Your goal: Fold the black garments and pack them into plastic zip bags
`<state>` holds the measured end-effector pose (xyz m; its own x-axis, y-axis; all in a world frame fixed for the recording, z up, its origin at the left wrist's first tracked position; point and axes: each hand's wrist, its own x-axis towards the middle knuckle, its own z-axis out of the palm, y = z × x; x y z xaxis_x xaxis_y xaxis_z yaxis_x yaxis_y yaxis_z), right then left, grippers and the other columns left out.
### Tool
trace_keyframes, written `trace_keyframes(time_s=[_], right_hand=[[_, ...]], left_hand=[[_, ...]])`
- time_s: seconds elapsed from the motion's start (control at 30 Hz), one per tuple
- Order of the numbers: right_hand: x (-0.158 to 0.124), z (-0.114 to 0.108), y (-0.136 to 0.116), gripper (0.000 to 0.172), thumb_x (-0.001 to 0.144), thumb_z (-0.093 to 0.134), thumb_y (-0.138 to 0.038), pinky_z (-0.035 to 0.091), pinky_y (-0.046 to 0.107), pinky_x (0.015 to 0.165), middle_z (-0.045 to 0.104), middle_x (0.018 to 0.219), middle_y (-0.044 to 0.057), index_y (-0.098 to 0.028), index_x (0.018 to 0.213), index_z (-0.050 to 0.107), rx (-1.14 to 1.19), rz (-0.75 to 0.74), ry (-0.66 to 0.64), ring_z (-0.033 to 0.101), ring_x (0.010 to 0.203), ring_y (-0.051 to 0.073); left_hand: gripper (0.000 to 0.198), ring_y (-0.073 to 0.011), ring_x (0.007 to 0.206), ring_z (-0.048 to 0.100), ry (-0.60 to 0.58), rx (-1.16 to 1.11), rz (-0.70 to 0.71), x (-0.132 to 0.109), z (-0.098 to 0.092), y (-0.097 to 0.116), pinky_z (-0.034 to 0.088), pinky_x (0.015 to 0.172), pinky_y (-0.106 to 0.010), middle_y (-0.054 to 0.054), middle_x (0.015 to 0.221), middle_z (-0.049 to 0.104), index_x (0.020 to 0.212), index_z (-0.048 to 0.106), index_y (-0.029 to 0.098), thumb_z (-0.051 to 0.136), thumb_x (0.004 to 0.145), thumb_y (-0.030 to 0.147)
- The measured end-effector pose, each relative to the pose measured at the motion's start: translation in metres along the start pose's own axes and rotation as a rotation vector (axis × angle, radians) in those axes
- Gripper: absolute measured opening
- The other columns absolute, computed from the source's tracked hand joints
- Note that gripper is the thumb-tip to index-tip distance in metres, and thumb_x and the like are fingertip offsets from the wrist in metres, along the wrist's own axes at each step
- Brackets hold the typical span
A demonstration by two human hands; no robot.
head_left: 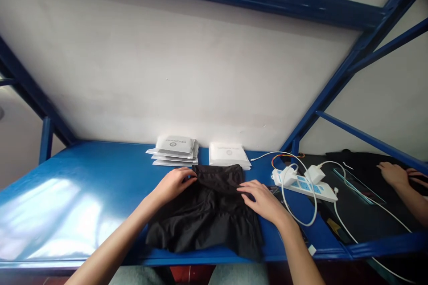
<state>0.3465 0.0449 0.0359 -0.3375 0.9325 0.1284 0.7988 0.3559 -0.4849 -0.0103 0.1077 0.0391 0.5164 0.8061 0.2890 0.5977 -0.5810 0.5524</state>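
Note:
A black garment (207,213) lies spread on the blue shelf table (83,187), its waistband toward the wall. My left hand (174,183) pinches the waistband's left corner. At the waistband's right corner my right hand (262,200) grips the fabric with curled fingers. Both hands rest on the cloth.
Two stacks of white packaged bags (174,149) (229,155) sit behind the garment by the wall. A white power strip (306,183) with chargers and cables lies to the right. Another person's hand (394,173) rests on dark fabric at far right. Blue frame struts rise right.

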Motion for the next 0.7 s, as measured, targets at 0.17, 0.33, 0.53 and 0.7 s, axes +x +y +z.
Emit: trace_keyframes(time_s=[0.17, 0.33, 0.53, 0.7], right_hand=[[0.051, -0.011, -0.004, 0.027, 0.099, 0.054, -0.037, 0.055, 0.041, 0.089, 0.079, 0.1, 0.007, -0.032, 0.114, 0.076, -0.036, 0.135, 0.2, 0.073, 0.097, 0.03], [0.049, 0.002, -0.027, 0.04, 0.106, 0.041, -0.043, 0.053, 0.043, 0.098, 0.072, 0.121, 0.012, -0.026, 0.132, 0.066, 0.044, 0.105, 0.353, 0.069, 0.109, 0.03], [-0.016, 0.058, -0.052, 0.052, 0.104, 0.05, -0.049, 0.042, 0.047, 0.119, 0.043, 0.163, 0.003, -0.039, 0.155, 0.045, 0.134, 0.075, 0.083, 0.042, 0.149, 0.03], [-0.025, 0.073, -0.043, 0.069, 0.096, 0.061, -0.057, 0.033, 0.059, 0.122, 0.023, 0.172, 0.0, -0.044, 0.158, 0.036, -0.045, 0.068, 0.027, 0.016, 0.159, 0.035]], left_hand=[[0.038, -0.0216, 0.054, 0.069, 0.122, -0.268, -0.282, 0.039, 0.001, -0.005, 0.052, 0.052, -0.028, -0.005, 0.071, 0.074, 0.107, 0.073, 0.017, 0.054, 0.096, 0.048], [0.059, -0.0291, 0.125, 0.067, 0.233, -0.193, -0.172, 0.02, 0.005, 0.016, 0.058, 0.097, -0.039, -0.013, 0.156, 0.052, 0.155, 0.045, 0.027, 0.053, 0.098, 0.038], [0.055, -0.0369, 0.15, 0.039, 0.027, 0.306, -0.124, -0.074, 0.04, 0.032, 0.039, 0.116, -0.061, -0.006, 0.164, 0.041, 0.154, 0.045, 0.042, 0.053, 0.101, 0.047], [0.066, -0.0352, 0.153, 0.034, -0.013, 0.427, -0.134, -0.091, 0.05, 0.019, 0.031, 0.12, -0.06, -0.007, 0.169, 0.03, 0.159, 0.034, 0.043, 0.052, 0.098, 0.06]])
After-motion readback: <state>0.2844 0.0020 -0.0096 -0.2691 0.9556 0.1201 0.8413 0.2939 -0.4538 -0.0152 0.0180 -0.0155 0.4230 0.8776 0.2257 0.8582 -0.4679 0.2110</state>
